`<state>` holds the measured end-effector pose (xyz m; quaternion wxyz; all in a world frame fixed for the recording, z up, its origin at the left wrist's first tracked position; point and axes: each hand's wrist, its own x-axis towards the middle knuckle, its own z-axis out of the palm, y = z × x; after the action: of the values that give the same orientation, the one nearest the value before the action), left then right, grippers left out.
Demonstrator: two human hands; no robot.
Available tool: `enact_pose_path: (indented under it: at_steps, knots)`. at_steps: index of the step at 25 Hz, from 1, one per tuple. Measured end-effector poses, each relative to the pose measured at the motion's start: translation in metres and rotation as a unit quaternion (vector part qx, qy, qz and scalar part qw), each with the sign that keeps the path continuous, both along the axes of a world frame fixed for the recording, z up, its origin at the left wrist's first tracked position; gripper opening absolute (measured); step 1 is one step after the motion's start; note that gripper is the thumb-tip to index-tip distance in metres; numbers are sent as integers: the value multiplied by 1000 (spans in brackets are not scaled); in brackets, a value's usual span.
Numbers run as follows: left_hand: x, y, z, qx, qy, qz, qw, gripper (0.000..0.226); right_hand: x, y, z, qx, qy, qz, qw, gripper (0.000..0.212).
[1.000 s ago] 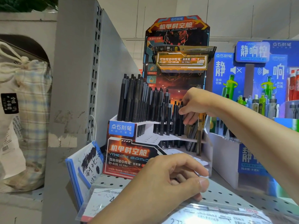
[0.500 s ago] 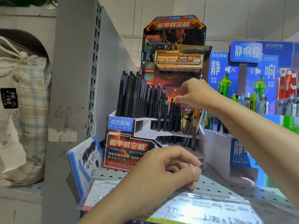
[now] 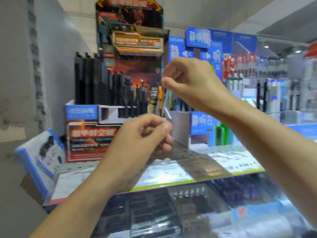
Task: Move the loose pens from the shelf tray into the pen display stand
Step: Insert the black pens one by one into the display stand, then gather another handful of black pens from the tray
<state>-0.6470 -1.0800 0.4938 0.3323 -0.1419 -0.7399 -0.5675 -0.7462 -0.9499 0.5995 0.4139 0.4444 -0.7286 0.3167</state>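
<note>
The pen display stand (image 3: 96,127) sits on the shelf (image 3: 171,153), black pens (image 3: 103,86) upright inside. Right hand (image 3: 190,83), curled, hovers beside its right edge; left hand (image 3: 145,134), curled, before it; blur hides contents.

1. Pen display stand (image 3: 89,134): a tiered cardboard stand, red and blue in front with a tall printed backboard, upright on the shelf, left of and behind both hands.
2. Black pens (image 3: 103,86): upright in stepped rows in the stand, up-left of the left hand; details blurred.
</note>
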Motion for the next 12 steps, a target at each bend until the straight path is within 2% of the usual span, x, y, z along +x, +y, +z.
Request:
enact_pose_path:
  at_steps: [3,6,12]
  knots:
    - [-19,35,0,9,31,-24,999,11,-2,46,-21,-27,-10,-28,999,12]
    - [-41,93,-8,-2,22,-93,995,13,-10,114,-42,-37,-42,-71,996,10]
    - [-104,255,-20,-47,-6,-184,982,11,-46,301,-86,-59,-107,-180,976,11]
